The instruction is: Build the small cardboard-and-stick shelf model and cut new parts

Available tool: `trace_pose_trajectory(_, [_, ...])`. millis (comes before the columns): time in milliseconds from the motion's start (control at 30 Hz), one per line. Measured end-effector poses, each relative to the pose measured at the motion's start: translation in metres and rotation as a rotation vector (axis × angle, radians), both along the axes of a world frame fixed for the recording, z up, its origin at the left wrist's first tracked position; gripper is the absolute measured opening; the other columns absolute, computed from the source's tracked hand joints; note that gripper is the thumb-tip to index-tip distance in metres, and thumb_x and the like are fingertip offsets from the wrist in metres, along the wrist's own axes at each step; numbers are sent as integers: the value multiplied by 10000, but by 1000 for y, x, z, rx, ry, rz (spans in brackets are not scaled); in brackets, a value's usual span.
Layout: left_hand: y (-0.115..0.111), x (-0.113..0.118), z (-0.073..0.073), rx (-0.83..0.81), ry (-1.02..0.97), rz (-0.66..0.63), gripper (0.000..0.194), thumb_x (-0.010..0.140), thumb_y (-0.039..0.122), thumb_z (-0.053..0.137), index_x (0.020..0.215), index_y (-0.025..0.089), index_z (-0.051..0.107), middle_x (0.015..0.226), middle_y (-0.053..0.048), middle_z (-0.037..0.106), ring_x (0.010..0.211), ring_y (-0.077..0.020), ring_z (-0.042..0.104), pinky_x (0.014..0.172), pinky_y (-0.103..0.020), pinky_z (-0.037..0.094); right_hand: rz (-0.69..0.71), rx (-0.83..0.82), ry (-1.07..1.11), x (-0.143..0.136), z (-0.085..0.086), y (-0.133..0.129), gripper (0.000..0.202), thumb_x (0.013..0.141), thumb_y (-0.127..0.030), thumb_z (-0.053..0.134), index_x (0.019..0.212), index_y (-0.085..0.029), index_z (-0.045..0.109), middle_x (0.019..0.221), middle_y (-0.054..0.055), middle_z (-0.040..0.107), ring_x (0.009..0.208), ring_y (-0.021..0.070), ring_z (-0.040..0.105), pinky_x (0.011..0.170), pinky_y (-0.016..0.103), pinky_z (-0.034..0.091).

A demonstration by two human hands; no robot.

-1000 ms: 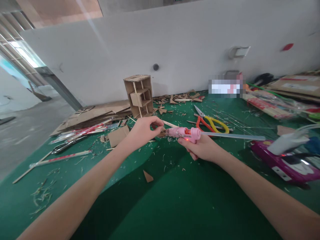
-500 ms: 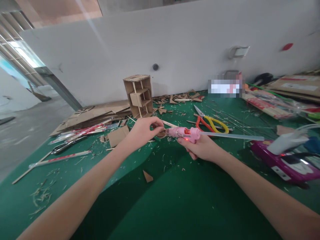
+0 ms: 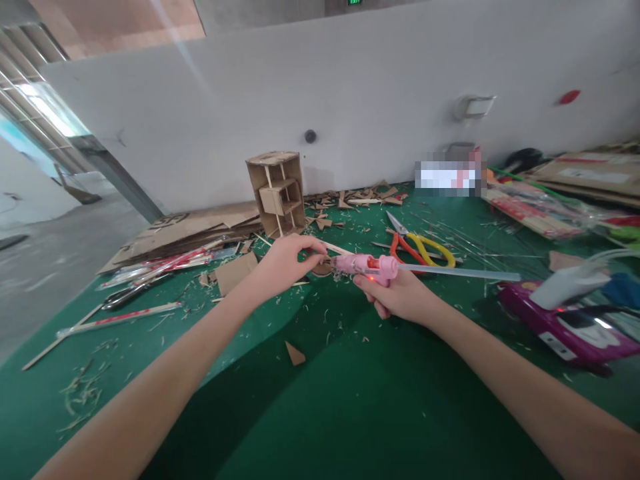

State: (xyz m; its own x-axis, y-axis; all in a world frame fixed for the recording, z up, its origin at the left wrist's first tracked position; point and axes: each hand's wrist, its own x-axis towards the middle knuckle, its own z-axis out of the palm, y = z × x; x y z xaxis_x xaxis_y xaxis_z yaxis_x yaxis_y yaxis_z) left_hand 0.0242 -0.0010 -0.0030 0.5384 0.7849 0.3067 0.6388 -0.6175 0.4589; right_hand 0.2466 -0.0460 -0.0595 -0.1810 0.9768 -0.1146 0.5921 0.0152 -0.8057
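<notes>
My right hand (image 3: 395, 293) is wrapped round the handle of a pink hot glue gun (image 3: 367, 265), whose small orange light glows. A long translucent glue stick (image 3: 460, 272) sticks out of its back. The gun's nozzle points left, right beside the fingertips of my left hand (image 3: 295, 260). Those fingers are pinched on something small that I cannot make out. Just under them lies a small round piece of brown cardboard (image 3: 323, 269), partly hidden. Behind my left hand stands an upright cardboard shelf model (image 3: 276, 193) with thin wooden sticks in it.
Scissors with orange and yellow handles (image 3: 423, 250) lie beyond my right hand. A purple power strip (image 3: 565, 327) sits at the right. Cardboard scraps (image 3: 345, 197) line the wall. Flat cardboard sheets (image 3: 200, 227) and wrapped sticks (image 3: 120, 318) are at the left. A cardboard triangle (image 3: 295, 354) lies in front.
Hardly anything differs. The view has shifted very slightly, and both hands and the glue gun keep nearly the same position.
</notes>
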Motion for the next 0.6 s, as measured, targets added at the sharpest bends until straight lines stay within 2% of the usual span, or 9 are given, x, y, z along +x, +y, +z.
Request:
trace_pose_trajectory(67, [1,0,0,27,7,-3,160,866,244,529,898,231,685,988,3,711,922,-168,624,829,-321,472,6,13,9,0,-1,1,496,842,-624,480,584,-201,517,404,-5,550,382,108,512,453,236,422])
trace_pose_trajectory(200, [2,-1,-1,4,27,21,186,868,244,510,917,236,689,956,1,711,873,-167,621,766,-314,470,-3,17,45,-1,0,0,458,845,-592,500,628,-193,553,409,-3,556,386,108,516,443,228,435])
trace_pose_trajectory(400, [5,-3,-4,42,39,81,194,871,252,509,958,214,678,977,-23,708,897,-182,607,762,-314,463,-16,22,147,-4,2,0,397,849,-535,525,687,-180,594,405,-5,552,368,102,500,404,210,418])
trace_pose_trajectory(467, [7,-4,-3,56,41,115,190,866,258,519,958,205,677,971,-32,706,908,-193,605,779,-324,460,-75,47,178,-4,3,1,382,842,-519,540,682,-177,599,394,-14,538,354,96,487,396,207,412])
trace_pose_trajectory(600, [11,-9,0,57,19,157,179,864,285,524,922,211,677,969,-30,701,912,-201,606,787,-330,454,-283,106,234,-3,4,7,391,819,-540,559,696,-173,613,399,-16,534,342,99,482,351,204,378])
